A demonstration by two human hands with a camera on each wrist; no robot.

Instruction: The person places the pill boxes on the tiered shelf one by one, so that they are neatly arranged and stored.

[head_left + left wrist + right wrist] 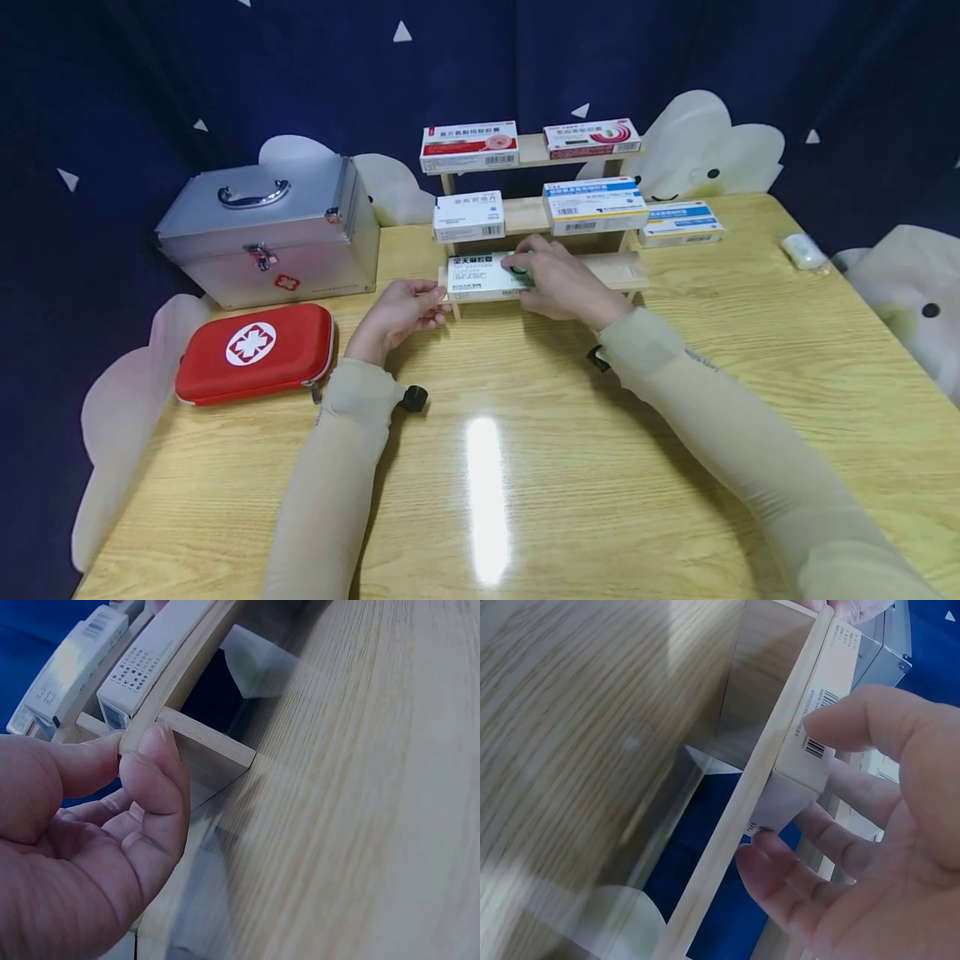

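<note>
A white and green medicine box [477, 277] lies on the lowest tier of a three-tier wooden rack [613, 268], at its left end. My right hand [564, 279] grips this box at its right end. In the right wrist view the thumb [847, 724] presses on the box's barcode side [819, 724], with the fingers bent around behind it. At the rack's left end, my left hand [399, 315] pinches the corner of the lowest board [166, 701] between thumb and forefinger, as the left wrist view shows.
Red-and-white boxes [470, 147] [592, 137] stand on the top tier, white [468, 217] and blue-white [595, 206] ones on the middle. Another blue-white box [681, 223] sits right of the rack. Left are a silver case [262, 225] and red first-aid pouch [258, 354]; far right, a small white packet [805, 251].
</note>
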